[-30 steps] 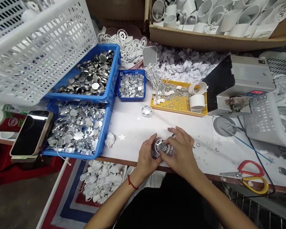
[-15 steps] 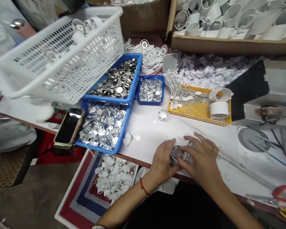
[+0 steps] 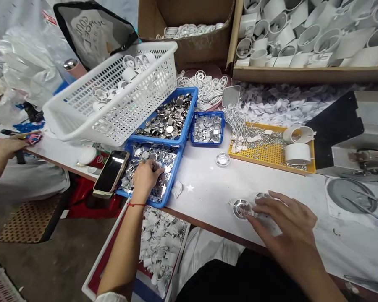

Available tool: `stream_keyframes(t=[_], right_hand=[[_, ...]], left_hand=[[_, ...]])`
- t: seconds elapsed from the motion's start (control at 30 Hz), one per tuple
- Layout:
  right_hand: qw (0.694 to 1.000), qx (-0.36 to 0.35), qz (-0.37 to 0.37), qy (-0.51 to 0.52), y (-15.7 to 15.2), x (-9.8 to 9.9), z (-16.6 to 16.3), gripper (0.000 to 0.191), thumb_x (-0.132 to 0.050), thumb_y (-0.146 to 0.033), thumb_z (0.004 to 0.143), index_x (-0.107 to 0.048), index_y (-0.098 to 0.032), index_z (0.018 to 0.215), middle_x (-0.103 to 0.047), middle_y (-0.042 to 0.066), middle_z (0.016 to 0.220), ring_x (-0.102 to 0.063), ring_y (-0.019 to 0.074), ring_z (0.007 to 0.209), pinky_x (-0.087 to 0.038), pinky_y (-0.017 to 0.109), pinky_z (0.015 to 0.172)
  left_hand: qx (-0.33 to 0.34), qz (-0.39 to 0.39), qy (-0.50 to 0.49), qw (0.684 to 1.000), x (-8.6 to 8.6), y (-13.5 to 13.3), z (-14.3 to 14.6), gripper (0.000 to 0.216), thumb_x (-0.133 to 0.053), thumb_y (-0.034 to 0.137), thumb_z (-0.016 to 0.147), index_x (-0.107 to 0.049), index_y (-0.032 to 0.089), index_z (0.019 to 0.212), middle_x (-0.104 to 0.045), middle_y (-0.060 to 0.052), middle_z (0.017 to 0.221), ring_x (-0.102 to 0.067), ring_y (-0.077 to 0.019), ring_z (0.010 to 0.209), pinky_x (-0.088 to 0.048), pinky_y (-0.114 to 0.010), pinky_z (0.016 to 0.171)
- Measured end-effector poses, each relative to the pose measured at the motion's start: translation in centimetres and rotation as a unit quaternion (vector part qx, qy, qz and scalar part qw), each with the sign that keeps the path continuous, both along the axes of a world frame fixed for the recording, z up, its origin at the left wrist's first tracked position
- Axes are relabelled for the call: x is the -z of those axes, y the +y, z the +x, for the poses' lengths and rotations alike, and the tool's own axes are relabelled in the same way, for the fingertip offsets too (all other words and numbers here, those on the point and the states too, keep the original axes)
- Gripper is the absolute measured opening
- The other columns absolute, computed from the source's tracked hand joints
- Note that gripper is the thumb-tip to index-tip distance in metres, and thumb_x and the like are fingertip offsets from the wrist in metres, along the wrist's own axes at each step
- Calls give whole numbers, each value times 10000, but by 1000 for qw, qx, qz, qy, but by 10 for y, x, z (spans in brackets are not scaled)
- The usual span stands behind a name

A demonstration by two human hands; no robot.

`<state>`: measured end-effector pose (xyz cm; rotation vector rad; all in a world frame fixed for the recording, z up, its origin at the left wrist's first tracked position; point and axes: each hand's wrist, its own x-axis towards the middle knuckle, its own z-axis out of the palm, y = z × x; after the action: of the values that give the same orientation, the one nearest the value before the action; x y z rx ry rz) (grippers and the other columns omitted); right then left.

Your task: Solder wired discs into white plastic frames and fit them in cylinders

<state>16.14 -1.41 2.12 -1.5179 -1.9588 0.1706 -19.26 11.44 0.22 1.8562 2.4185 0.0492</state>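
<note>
My left hand (image 3: 146, 176) reaches into the near blue tray (image 3: 171, 185) of thin silver foil discs, fingers curled down among the discs; what it grips is hidden. My right hand (image 3: 285, 218) lies on the white table with fingers spread, its fingertips touching a round silver-and-white part (image 3: 241, 208). A second similar part (image 3: 262, 196) sits just behind the fingers. A red string circles my left wrist.
Farther blue tray (image 3: 168, 117) holds metal caps, small blue bin (image 3: 208, 128) metal clips. Yellow tray (image 3: 271, 153) with wires and white rings, white basket (image 3: 113, 96), phone (image 3: 111, 171), a lone white disc (image 3: 223, 159), a machine (image 3: 359, 138) at right. Another person's hand (image 3: 9, 144) at far left.
My left hand left the round part and moved left into the near blue tray. My right hand stayed by the part. The view swung left and up.
</note>
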Motion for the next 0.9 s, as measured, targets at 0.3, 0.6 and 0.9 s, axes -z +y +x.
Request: stream_keyframes(t=[0.3,0.6,0.9], right_hand=[[996,-81,11,42,3,-16,-34,356,-580,-273,901,-504,-196,1240,-660,119,1116,-625,254,1014,-506,412,838],[992,-100,-57,49,-9,-13,-7,271,-548,-208,904,-527,-202,1174,-679,68,972,-644,210,886,-545,363,772],[986,144,-84,17,18,21,30,154,-670,-277,764,-618,-225,900,-574,95,1114,-520,308,1096,-421,499,878]], left_hand=[[14,189,-244,951,-33,-35,64,233,-697,409,762,-660,194,845,-679,-27,757,-634,-195,717,-497,-312,720],[123,-321,-630,696,-55,-62,180,470,-747,292,710,-563,185,1129,-549,67,623,-529,-93,556,-419,-204,517],[349,29,-326,878,0,-66,231,742,-729,173,688,-417,199,1361,-656,-109,1177,-604,-285,1117,-353,-510,1075]])
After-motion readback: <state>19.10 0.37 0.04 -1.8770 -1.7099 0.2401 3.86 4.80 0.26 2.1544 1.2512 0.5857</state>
